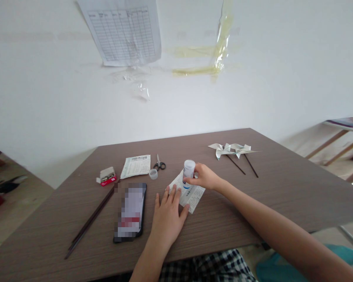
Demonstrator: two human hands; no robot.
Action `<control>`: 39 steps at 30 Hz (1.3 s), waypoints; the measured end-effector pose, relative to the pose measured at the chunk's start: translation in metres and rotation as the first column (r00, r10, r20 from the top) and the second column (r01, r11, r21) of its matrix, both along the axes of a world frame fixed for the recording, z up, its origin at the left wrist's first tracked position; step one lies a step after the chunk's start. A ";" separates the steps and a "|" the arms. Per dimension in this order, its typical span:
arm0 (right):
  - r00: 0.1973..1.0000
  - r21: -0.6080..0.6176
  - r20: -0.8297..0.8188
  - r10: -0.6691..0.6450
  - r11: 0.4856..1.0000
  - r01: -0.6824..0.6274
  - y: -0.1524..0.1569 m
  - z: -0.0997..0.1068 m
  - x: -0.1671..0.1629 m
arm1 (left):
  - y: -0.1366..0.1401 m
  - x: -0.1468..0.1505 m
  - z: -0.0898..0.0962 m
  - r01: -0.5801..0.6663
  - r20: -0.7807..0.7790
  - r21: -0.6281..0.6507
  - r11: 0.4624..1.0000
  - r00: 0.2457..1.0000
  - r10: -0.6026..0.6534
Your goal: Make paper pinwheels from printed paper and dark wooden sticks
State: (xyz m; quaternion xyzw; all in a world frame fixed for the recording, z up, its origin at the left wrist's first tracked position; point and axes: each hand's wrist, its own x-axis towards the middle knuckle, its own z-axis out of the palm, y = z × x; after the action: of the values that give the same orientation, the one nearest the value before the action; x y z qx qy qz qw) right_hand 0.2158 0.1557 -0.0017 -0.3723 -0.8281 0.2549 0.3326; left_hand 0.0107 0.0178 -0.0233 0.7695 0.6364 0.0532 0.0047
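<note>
A square of printed newspaper (197, 196) lies turned at an angle on the table. My left hand (169, 207) rests flat on its near left edge, fingers spread. In my right hand (205, 177) is a glue stick (189, 169), white with blue print, held upright with its lower end against the paper. The fingers wrap its side. A translucent round cap (153, 174) sits to the left, apart from the paper.
Beyond are scissors (158, 163) and stacked newspaper squares (136, 166). An open box of pins (107, 177), brown sticks (91, 219) and a phone (131, 211) lie left. Two paper pinwheels (223, 150) on sticks lie at the right. The table (267, 207) meets a white wall behind.
</note>
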 end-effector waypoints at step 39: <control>0.995 0.071 -0.096 -0.015 0.997 0.022 0.004 0.011 0.013 | -0.001 -0.003 -0.002 0.006 0.047 0.008 1.000 0.999 -0.007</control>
State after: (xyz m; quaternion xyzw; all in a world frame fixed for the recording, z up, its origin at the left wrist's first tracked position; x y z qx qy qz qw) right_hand 0.2291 0.1602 0.0098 -0.3554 -0.8163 0.2395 0.3873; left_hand 0.0081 0.0173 -0.0249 0.7702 0.6334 0.0736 0.0169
